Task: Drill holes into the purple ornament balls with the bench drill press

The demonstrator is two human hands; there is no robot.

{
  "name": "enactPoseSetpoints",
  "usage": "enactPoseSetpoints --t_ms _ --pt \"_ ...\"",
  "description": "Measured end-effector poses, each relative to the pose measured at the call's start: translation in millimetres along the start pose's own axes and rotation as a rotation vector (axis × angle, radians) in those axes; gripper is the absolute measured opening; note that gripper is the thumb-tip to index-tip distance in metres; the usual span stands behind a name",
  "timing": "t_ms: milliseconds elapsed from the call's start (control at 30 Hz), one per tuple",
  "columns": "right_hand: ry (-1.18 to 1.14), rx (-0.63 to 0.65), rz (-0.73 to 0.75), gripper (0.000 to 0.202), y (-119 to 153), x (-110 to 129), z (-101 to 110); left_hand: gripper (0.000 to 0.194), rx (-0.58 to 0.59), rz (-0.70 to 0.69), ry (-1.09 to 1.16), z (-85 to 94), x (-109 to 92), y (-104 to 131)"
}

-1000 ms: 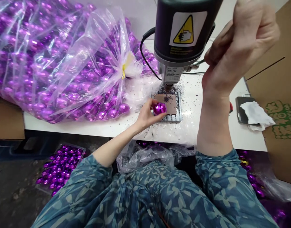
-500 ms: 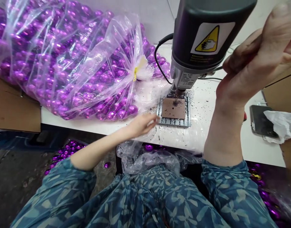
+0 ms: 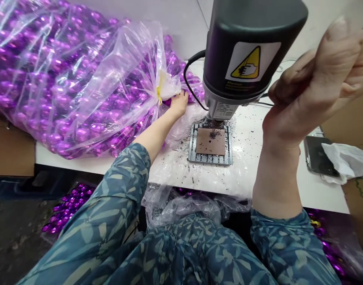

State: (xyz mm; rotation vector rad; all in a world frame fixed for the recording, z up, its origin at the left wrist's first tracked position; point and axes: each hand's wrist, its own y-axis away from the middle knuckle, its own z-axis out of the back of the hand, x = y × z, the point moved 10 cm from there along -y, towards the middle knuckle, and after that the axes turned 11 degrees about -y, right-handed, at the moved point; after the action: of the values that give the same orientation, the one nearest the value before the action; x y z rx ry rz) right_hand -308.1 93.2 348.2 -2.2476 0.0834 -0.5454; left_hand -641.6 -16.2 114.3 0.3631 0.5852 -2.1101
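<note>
My left hand (image 3: 179,103) reaches past the yellow-tied neck of a clear bag (image 3: 101,79) of shiny purple balls. Its fingers look slightly apart against loose purple balls (image 3: 195,86) behind the neck; the fingertips are partly hidden. Raised beside the black motor head (image 3: 252,23) of a drill press, my right hand (image 3: 312,79) is curled round a lever, mostly hidden in the grip. Below the head, a brown square plate (image 3: 210,147) with a small hole lies on the slotted metal base (image 3: 210,159), and dark shavings are scattered over both.
A black cable (image 3: 186,79) loops left of the motor head. On the white table (image 3: 332,194) at right lie a phone (image 3: 318,156) and crumpled tissue (image 3: 347,160). Cardboard (image 3: 11,148) stands at left. Plastic film (image 3: 196,204) hangs at the front edge.
My left hand has moved from beside the metal base, away from me, to the balls behind the bag's neck. My right hand stays raised by the motor head. The view has shifted slightly.
</note>
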Motion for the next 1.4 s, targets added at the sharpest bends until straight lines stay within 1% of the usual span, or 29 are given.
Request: enactPoseSetpoints --t_ms 67,133,267,333,400,433,500,567,600,633,733,800,833,867,933,967,1033,1100,1167,1267,1400 --pt "0.009 0.008 -0.013 0.055 0 -1 -1 0.014 0.003 0.022 0.024 -2.6 7 -1" --pt "-0.007 0.015 -0.013 0.052 0 -2 -1 0.008 -0.004 0.020 0.087 0.8 15 1" --pt "-0.082 0.001 0.024 0.049 0 -4 0 0.024 0.047 -0.010 0.168 13.8 30 14" --pt "-0.079 0.004 0.030 0.052 0 -5 0 0.031 0.060 -0.038 0.181 21.9 30 22" --pt "-0.048 0.010 0.030 0.057 -1 -5 -1 0.036 0.055 -0.053 0.222 28.6 25 33" --pt "-0.025 0.013 0.021 0.058 -1 -6 -1 0.037 0.060 -0.046 0.285 30.1 23 40" --pt "-0.011 0.011 0.015 0.056 0 -5 -1 0.038 0.105 -0.007 0.491 28.9 16 60" --pt "-0.021 0.002 0.014 0.052 1 -3 0 0.041 0.164 0.029 0.690 29.1 7 86" --pt "-0.028 -0.003 0.011 0.049 1 -2 0 0.043 0.178 0.030 0.738 32.9 1 100" --pt "-0.034 -0.008 0.004 0.048 2 -2 0 0.046 0.175 0.021 0.756 39.8 -4 113" --pt "-0.035 -0.013 -0.032 0.045 3 -3 -1 0.049 0.116 -0.004 0.746 67.5 -18 148" --pt "-0.034 -0.013 -0.033 0.045 4 -3 -2 0.050 0.124 -0.019 0.757 77.2 -29 166" --pt "-0.037 -0.020 -0.014 0.045 4 -1 -1 0.050 0.158 -0.030 0.773 76.3 -36 174" --pt "-0.039 -0.023 0.008 0.045 4 0 -1 0.051 0.207 -0.042 0.796 71.8 -43 182" --pt "-0.029 -0.011 0.036 0.045 4 -1 -1 0.055 0.307 -0.051 0.853 55.5 -55 194" --pt "-0.018 0.004 0.042 0.046 3 -2 -1 0.057 0.337 -0.043 0.881 46.3 -58 198" --pt "0.012 0.023 0.044 0.049 3 -4 0 0.056 0.323 -0.010 0.912 30.9 -57 200" --pt "0.049 0.027 0.046 0.052 3 -6 2 0.055 0.254 0.020 0.898 20.5 -50 197" --pt "0.099 0.020 0.035 0.054 3 -8 3 0.058 0.207 0.024 0.860 12.5 -46 194" --pt "0.158 0.024 0.002 0.056 3 -11 4 0.061 0.224 0.002 0.836 0.4 -49 190" --pt "0.117 0.019 0.006 0.056 4 -7 4 0.066 0.267 -0.023 0.845 -10.6 -58 189"
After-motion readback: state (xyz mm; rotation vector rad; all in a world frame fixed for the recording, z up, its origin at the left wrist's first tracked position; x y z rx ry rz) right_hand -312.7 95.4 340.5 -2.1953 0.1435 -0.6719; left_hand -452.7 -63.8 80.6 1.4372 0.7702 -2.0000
